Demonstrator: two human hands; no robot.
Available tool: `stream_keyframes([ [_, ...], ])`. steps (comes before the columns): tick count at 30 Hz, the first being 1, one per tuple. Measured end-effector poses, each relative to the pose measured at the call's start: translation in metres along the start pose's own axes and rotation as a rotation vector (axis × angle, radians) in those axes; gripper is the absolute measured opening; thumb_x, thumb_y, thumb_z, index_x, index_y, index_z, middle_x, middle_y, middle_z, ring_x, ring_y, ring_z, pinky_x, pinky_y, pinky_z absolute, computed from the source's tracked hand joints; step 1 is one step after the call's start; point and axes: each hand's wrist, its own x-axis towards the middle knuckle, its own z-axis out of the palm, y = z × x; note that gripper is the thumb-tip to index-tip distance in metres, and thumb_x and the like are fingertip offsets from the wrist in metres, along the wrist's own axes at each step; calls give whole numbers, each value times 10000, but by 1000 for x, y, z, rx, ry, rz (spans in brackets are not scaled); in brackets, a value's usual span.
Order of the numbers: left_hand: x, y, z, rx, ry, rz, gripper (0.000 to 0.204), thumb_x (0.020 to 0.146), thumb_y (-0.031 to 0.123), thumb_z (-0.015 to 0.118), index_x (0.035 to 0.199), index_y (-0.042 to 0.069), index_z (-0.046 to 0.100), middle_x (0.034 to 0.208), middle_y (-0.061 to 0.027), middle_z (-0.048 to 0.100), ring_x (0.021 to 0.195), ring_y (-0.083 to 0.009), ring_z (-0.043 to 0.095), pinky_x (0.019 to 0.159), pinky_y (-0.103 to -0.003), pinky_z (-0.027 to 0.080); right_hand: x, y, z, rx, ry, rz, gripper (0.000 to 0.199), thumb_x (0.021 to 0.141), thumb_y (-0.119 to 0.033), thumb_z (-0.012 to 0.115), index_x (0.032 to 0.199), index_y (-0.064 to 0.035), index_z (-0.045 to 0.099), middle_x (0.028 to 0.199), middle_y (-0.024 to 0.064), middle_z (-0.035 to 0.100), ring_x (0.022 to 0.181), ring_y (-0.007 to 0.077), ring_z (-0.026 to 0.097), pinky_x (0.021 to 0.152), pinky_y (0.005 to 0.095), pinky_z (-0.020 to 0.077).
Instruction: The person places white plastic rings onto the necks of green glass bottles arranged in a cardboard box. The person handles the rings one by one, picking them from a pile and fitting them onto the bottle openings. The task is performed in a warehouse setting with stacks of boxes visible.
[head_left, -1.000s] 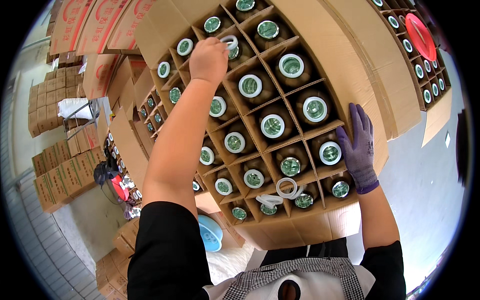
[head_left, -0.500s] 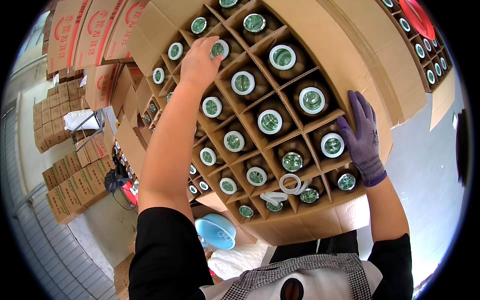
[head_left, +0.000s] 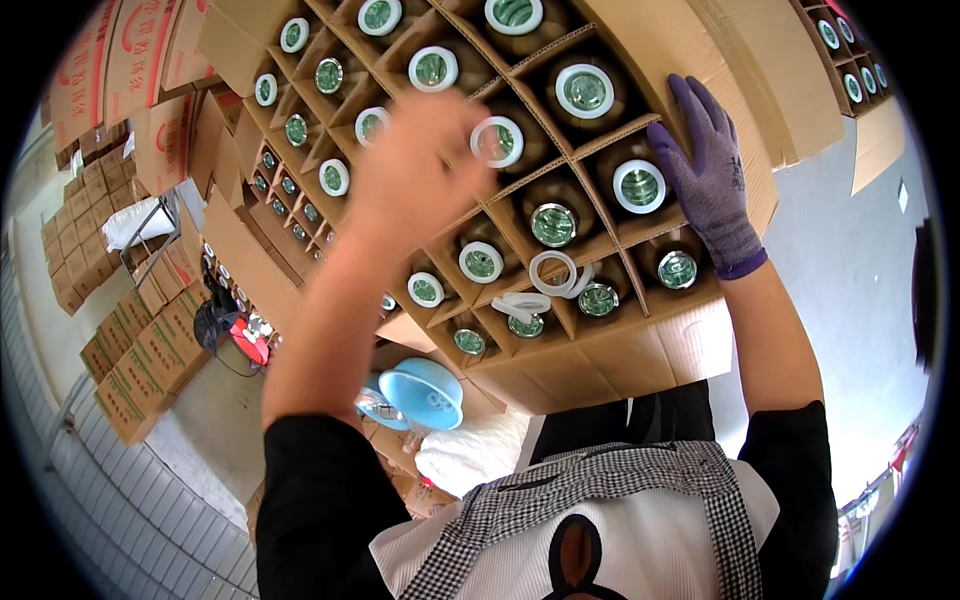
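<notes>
An open cardboard carton [head_left: 600, 352] with card dividers stands before me, a glass flask liner in each visible cell. Many mouths wear white rings, such as the liner [head_left: 585, 91] toward the right; others are bare, like the silvery-rimmed liner [head_left: 554, 225]. My bare left hand [head_left: 425, 165] hovers over the middle cells, close to a ringed liner [head_left: 499, 142]. Motion smears its fingers, so I cannot tell whether it holds anything. My right hand [head_left: 708, 170], in a purple-grey glove, rests with fingers spread at the carton's right edge. Loose white rings [head_left: 553, 272] lie over the near cells.
More liners stand in cartons at the left [head_left: 290, 187] and far right [head_left: 850, 60]. Light blue basins [head_left: 420, 393] sit below the near left side, beside white bagged material [head_left: 475, 450]. Stacked closed cartons [head_left: 155, 365] line the left; grey floor [head_left: 830, 270] lies to the right.
My left hand has left a far liner and come nearer, over the middle cells. The whole view has shifted, with the carton higher in it. My right hand stays at the carton's edge.
</notes>
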Motion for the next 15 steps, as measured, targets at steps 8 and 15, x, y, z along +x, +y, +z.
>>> stream_keyframes([
  [8,-124,56,106,41,-89,-107,270,647,172,832,868,103,692,993,-55,609,938,-280,563,795,-395,469,-2,-8,-2,42,23,-67,552,865,-286,700,1347,-63,551,1366,222,510,1241,391,479,1053,461,377],
  [15,-118,55,84,-259,-147,-291,130,760,121,772,876,87,723,984,-51,614,970,-257,558,835,-374,462,-12,-37,-21,-15,-47,-223,565,775,-178,746,1304,-72,577,1321,191,531,1213,377,493,1042,461,378],
])
